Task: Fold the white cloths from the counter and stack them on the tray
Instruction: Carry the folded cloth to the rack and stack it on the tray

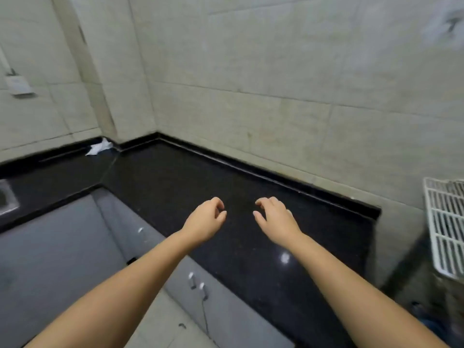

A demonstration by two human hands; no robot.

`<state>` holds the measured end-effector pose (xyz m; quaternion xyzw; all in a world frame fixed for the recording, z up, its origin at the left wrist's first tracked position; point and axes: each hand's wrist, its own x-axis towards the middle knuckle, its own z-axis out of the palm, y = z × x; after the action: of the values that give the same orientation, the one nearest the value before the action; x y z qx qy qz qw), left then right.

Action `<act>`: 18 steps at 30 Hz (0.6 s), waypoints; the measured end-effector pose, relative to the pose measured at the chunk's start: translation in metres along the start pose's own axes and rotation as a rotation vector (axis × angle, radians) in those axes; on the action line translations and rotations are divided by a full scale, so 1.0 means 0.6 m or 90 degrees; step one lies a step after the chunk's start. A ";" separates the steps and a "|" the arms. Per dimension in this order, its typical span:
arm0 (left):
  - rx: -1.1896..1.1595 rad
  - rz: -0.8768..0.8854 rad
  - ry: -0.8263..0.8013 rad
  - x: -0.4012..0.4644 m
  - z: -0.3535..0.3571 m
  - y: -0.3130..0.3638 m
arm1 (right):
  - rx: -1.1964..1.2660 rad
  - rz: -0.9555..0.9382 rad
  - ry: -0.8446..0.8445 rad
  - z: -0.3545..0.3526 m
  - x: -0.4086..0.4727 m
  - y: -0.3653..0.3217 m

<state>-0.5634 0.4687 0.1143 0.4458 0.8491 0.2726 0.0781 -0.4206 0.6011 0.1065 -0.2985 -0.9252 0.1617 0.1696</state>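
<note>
2 bare hands hang over the black counter [175, 177], palms down, side by side and apart. The left hand [206, 219] has its fingers loosely curled with thumb and forefinger nearly meeting, and nothing shows between them. The right hand [275, 217] is likewise relaxed, fingers bent downward, grasping nothing. Whether either hand touches the stone cannot be told.

1 crumpled white cloth [99, 147] lies far off at about 10 o'clock from the hands, in the back corner of the counter against the tiled wall [276, 71]. A white slatted tray [445, 227] stands at 3 o'clock, cut by the frame's right edge, well apart from the cloth. Grey cabinet doors [62, 247] with small metal handles run below the counter at 7 o'clock. A metal sink edge [6, 199] shows at 9 o'clock.
</note>
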 end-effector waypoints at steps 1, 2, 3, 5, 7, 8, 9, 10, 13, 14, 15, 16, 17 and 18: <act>0.023 -0.032 0.006 -0.011 -0.016 -0.049 | -0.006 -0.015 -0.017 0.038 0.009 -0.038; 0.047 -0.061 0.012 -0.022 -0.029 -0.093 | -0.013 -0.028 -0.036 0.074 0.018 -0.072; 0.067 -0.087 0.017 -0.031 -0.039 -0.134 | -0.020 -0.039 -0.055 0.109 0.026 -0.104; 0.095 -0.129 0.027 -0.048 -0.053 -0.209 | -0.039 -0.064 -0.094 0.177 0.039 -0.159; 0.113 -0.161 0.028 -0.060 -0.061 -0.275 | -0.065 -0.099 -0.127 0.235 0.053 -0.205; 0.126 -0.174 0.024 -0.063 -0.064 -0.305 | -0.079 -0.118 -0.139 0.260 0.062 -0.223; 0.136 -0.188 0.017 -0.063 -0.067 -0.333 | -0.087 -0.134 -0.146 0.282 0.073 -0.241; 0.142 -0.202 0.009 -0.061 -0.069 -0.361 | -0.089 -0.149 -0.151 0.303 0.087 -0.257; 0.147 -0.237 -0.010 -0.036 -0.081 -0.437 | -0.079 -0.188 -0.161 0.361 0.145 -0.299; 0.150 -0.244 -0.010 -0.021 -0.089 -0.462 | -0.075 -0.198 -0.165 0.380 0.172 -0.313; 0.151 -0.251 -0.008 -0.003 -0.099 -0.488 | -0.070 -0.208 -0.168 0.398 0.201 -0.327; 0.151 -0.258 -0.003 0.018 -0.110 -0.514 | -0.068 -0.217 -0.171 0.414 0.232 -0.343; 0.148 -0.267 0.004 0.040 -0.125 -0.540 | -0.070 -0.225 -0.177 0.431 0.266 -0.360; 0.144 -0.276 0.011 0.064 -0.140 -0.565 | -0.074 -0.230 -0.186 0.446 0.301 -0.377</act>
<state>-0.8600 0.3123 0.0087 0.2565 0.9507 0.1566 0.0772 -0.7809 0.4836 -0.0019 -0.1109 -0.9861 0.1164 0.0424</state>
